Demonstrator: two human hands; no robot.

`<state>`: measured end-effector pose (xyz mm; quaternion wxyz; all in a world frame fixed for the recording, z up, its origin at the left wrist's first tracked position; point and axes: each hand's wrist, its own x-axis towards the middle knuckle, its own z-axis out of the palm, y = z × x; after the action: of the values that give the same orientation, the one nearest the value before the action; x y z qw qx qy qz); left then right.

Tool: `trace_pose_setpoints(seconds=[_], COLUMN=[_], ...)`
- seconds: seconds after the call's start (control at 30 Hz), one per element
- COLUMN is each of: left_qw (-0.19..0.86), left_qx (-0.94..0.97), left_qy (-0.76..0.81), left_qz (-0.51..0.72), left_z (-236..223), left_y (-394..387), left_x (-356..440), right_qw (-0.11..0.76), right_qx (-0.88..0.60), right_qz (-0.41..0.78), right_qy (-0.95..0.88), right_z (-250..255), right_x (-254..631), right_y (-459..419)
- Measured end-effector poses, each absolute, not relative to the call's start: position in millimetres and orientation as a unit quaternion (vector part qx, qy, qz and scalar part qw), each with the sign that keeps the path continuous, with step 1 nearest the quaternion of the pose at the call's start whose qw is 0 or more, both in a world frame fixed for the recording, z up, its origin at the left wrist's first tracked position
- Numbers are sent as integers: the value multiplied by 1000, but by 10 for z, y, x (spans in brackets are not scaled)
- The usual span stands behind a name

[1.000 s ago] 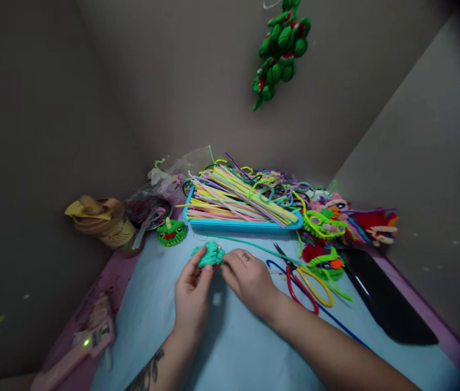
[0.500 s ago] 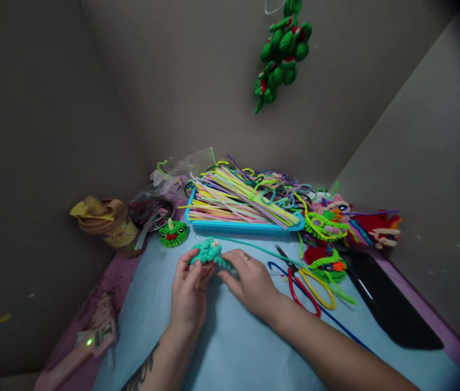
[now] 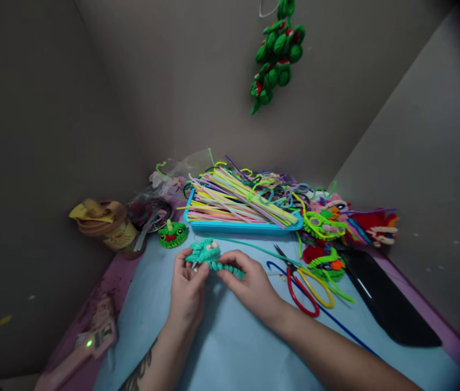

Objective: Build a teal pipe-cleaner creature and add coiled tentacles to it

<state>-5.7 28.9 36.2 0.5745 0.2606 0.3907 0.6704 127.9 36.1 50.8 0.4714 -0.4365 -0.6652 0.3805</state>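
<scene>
A turquoise pipe-cleaner figure (image 3: 204,251) with white bead-like dots is held above the blue table cover (image 3: 238,347). My left hand (image 3: 188,282) pinches its body between thumb and fingers. From the figure a coiled turquoise pipe cleaner (image 3: 232,269) stretches right, and the fingers of my right hand (image 3: 250,278) are closed on it. Behind the figure lies a straight turquoise pipe cleaner (image 3: 254,244). Scissors (image 3: 305,288) with red and yellow handles rest right of my right hand, and a dark blue pipe cleaner (image 3: 335,321) runs beneath them.
A blue tray (image 3: 238,227) heaped with pastel pipe cleaners stands at the back. Left are a green figure (image 3: 172,234), a cup (image 3: 111,225) and a pink glue gun (image 3: 91,347) with a lit green light. Right are a parrot-like figure (image 3: 325,263) and a black tray (image 3: 392,304).
The turquoise figure has turned, so its dotted side shows more. The coiled strip now extends out to the right, with my right hand's fingers on it.
</scene>
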Motion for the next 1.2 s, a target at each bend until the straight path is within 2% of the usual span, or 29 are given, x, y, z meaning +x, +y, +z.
trace_pose_setpoints(seconds=[0.23, 0.37, 0.53, 0.77, 0.97, 1.2], left_qw=[584, 581, 585, 539, 530, 549], left_qx=[248, 260, 273, 303, 302, 284], left_qy=[361, 350, 338, 388, 386, 352], left_qz=[684, 687, 685, 683, 692, 702], left_z=[409, 405, 378, 380, 337, 320], left_y=[361, 388, 398, 430, 444, 431], left_x=[-196, -249, -248, -188, -200, -255], right_qw=[545, 574, 560, 530, 524, 545], right_qx=[-375, -368, -357, -320, -323, -342], right_qz=[397, 467, 611, 719, 729, 674], right_qy=[-637, -562, -430, -316, -300, -363], right_z=[545, 557, 559, 677, 666, 496], right_x=[1334, 1349, 1331, 1300, 1290, 1249], right_y=[366, 395, 422, 358, 346, 380])
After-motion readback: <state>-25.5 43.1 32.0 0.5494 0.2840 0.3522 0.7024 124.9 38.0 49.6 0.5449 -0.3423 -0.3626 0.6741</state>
